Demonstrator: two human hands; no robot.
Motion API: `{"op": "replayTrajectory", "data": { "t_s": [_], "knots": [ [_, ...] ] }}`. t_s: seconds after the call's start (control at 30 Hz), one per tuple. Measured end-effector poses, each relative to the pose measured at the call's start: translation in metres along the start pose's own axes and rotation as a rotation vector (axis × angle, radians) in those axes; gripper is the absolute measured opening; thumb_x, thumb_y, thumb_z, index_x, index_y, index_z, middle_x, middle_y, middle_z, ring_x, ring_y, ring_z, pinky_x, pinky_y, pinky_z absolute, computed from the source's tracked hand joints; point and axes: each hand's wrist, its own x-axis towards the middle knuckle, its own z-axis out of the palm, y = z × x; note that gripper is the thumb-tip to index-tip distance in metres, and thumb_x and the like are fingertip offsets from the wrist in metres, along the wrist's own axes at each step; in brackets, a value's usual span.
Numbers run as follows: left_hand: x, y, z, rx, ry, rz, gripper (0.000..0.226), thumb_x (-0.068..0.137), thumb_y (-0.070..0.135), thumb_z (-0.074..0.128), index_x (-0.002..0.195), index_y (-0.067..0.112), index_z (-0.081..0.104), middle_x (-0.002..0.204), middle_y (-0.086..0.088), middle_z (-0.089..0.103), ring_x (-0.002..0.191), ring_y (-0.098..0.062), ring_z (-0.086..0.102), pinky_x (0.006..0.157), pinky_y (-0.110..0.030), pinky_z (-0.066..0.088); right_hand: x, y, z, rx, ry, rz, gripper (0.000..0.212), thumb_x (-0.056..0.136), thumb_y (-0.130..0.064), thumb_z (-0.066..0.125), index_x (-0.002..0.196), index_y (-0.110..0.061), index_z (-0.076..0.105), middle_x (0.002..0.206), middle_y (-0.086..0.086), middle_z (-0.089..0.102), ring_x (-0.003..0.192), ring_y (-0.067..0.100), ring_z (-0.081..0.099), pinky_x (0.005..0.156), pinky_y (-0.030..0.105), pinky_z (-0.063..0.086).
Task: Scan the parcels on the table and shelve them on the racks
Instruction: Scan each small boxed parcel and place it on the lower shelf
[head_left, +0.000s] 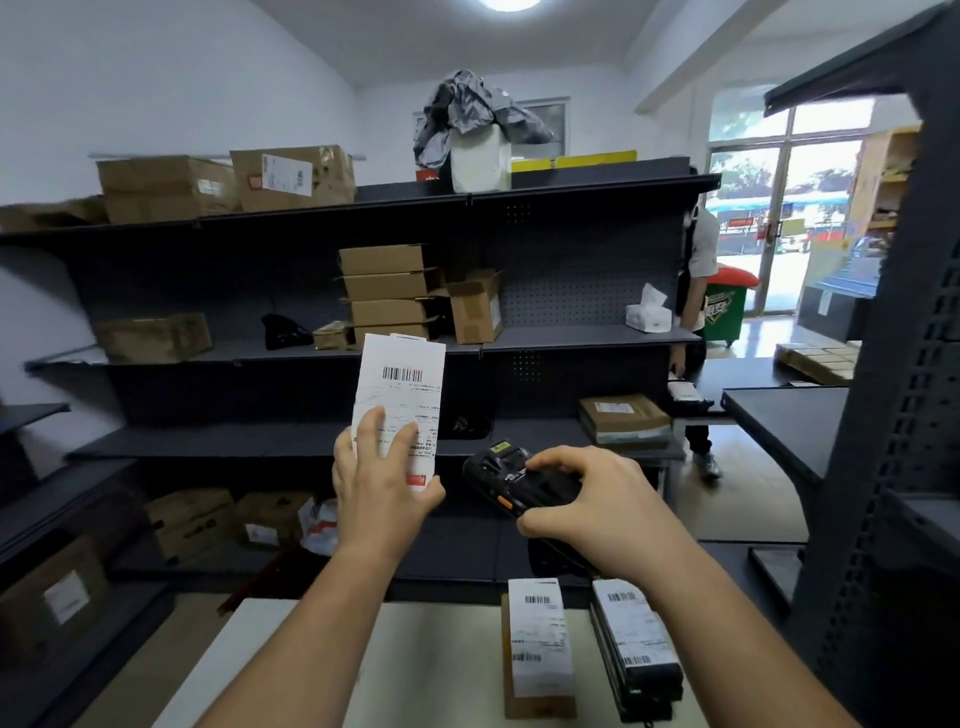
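While the left hand (382, 483) grips a flat white parcel with a barcoded shipping label (402, 384) by its lower end, holding it upright with the label facing the wearer, the right hand (587, 493) is wrapped round a black handheld scanner with an orange side button (511, 480), its top end turned toward the parcel. Parcel and scanner are near each other but apart, both raised above the far edge of the pale table (415, 665).

Judged step: scanning of the held parcel; shelving not yet begun. The next move likely calls for lining the scanner's window up with the barcode in the label's upper part, which the fingers leave uncovered, and then for a forward reach to a shelf.

Two parcels lie near the table's far right corner: a brown cardboard parcel with a long white label (537, 649) and, just beside it on the right, a black wrapped parcel with a white label (636, 644).

Beyond the far edge stands a dark grey metal rack (571, 338). Its middle shelf carries a stack of brown cardboard boxes (387, 291), while the shelf below shows bare stretches left of centre. A second dark rack upright (883, 415) stands close on the right and probably narrows any swing on that side. Another person (698, 260) stands at the first rack's right end.
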Motion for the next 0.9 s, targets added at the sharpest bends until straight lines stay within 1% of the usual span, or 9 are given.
{"op": "replayTrajectory", "data": {
  "t_s": [0.1, 0.2, 0.37, 0.47, 0.53, 0.67, 0.73, 0.83, 0.9],
  "knots": [
    [0.0, 0.004, 0.003, -0.003, -0.008, 0.005, 0.066, 0.064, 0.032, 0.084, 0.125, 0.022, 0.06, 0.149, -0.003, 0.029, 0.133, -0.035, 0.027, 0.106, -0.055, 0.035, 0.003, 0.005, -0.002, 0.029, -0.001, 0.008, 0.053, 0.057, -0.047, 0.075, 0.108, -0.045, 0.063, 0.105, -0.016, 0.056, 0.104, 0.008, 0.053, 0.085, 0.033, 0.052],
    [-0.005, 0.0, 0.002, -0.009, -0.023, -0.008, 0.067, 0.064, 0.034, 0.085, 0.125, 0.023, 0.059, 0.149, -0.003, 0.03, 0.133, -0.033, 0.027, 0.106, -0.054, 0.036, 0.007, 0.012, 0.004, 0.044, 0.025, -0.008, 0.05, 0.063, -0.043, 0.076, 0.11, -0.045, 0.061, 0.106, -0.018, 0.053, 0.104, 0.007, 0.052, 0.086, 0.032, 0.052],
    [-0.022, -0.012, -0.014, -0.058, -0.099, -0.005, 0.065, 0.067, 0.033, 0.082, 0.128, 0.025, 0.058, 0.15, 0.004, 0.025, 0.137, -0.026, 0.023, 0.109, -0.052, 0.037, 0.008, 0.022, 0.035, 0.084, 0.188, -0.022, 0.053, 0.066, -0.035, 0.077, 0.116, -0.038, 0.063, 0.111, -0.022, 0.051, 0.094, -0.007, 0.052, 0.076, 0.015, 0.044],
    [-0.029, -0.018, -0.024, -0.117, -0.151, 0.032, 0.066, 0.067, 0.033, 0.082, 0.128, 0.025, 0.057, 0.149, 0.008, 0.024, 0.136, -0.022, 0.023, 0.109, -0.048, 0.037, -0.001, 0.024, 0.052, 0.093, 0.267, 0.007, 0.054, 0.067, -0.033, 0.079, 0.119, -0.037, 0.063, 0.115, -0.022, 0.049, 0.093, -0.005, 0.051, 0.073, 0.008, 0.037],
    [-0.03, -0.015, -0.027, -0.178, -0.18, 0.067, 0.068, 0.065, 0.034, 0.083, 0.127, 0.025, 0.058, 0.148, 0.009, 0.025, 0.134, -0.02, 0.024, 0.109, -0.048, 0.037, -0.011, 0.025, 0.055, 0.082, 0.337, 0.042, 0.055, 0.067, -0.035, 0.079, 0.12, -0.037, 0.063, 0.119, -0.022, 0.048, 0.097, -0.002, 0.051, 0.076, 0.012, 0.04],
    [-0.028, 0.009, -0.026, -0.372, -0.242, 0.19, 0.068, 0.064, 0.033, 0.083, 0.127, 0.024, 0.059, 0.148, 0.008, 0.026, 0.132, -0.019, 0.025, 0.109, -0.048, 0.038, -0.047, 0.024, 0.04, 0.021, 0.553, 0.136, 0.058, 0.069, -0.037, 0.081, 0.123, -0.037, 0.061, 0.126, -0.017, 0.046, 0.108, 0.005, 0.051, 0.09, 0.028, 0.049],
    [-0.034, 0.032, -0.025, -0.499, -0.285, 0.258, 0.067, 0.064, 0.033, 0.084, 0.126, 0.024, 0.059, 0.148, 0.008, 0.026, 0.133, -0.018, 0.025, 0.109, -0.044, 0.037, -0.077, 0.021, 0.027, -0.023, 0.691, 0.186, 0.058, 0.069, -0.035, 0.081, 0.123, -0.037, 0.061, 0.125, -0.017, 0.046, 0.107, 0.003, 0.05, 0.091, 0.021, 0.045],
    [-0.055, 0.078, -0.026, -0.67, -0.386, 0.379, 0.065, 0.066, 0.032, 0.084, 0.125, 0.026, 0.058, 0.148, 0.012, 0.024, 0.133, -0.015, 0.023, 0.106, -0.031, 0.033, -0.135, 0.015, 0.007, -0.13, 0.899, 0.252, 0.055, 0.068, -0.029, 0.083, 0.12, -0.031, 0.066, 0.122, -0.014, 0.047, 0.104, -0.007, 0.044, 0.089, -0.001, 0.03],
    [-0.076, 0.115, -0.029, -0.773, -0.454, 0.454, 0.066, 0.066, 0.031, 0.084, 0.126, 0.028, 0.057, 0.148, 0.014, 0.023, 0.133, -0.014, 0.022, 0.104, -0.029, 0.033, -0.179, 0.011, -0.009, -0.216, 0.996, 0.316, 0.054, 0.068, -0.026, 0.084, 0.118, -0.029, 0.067, 0.122, -0.012, 0.049, 0.105, -0.008, 0.044, 0.089, -0.005, 0.027]
  ]
}}
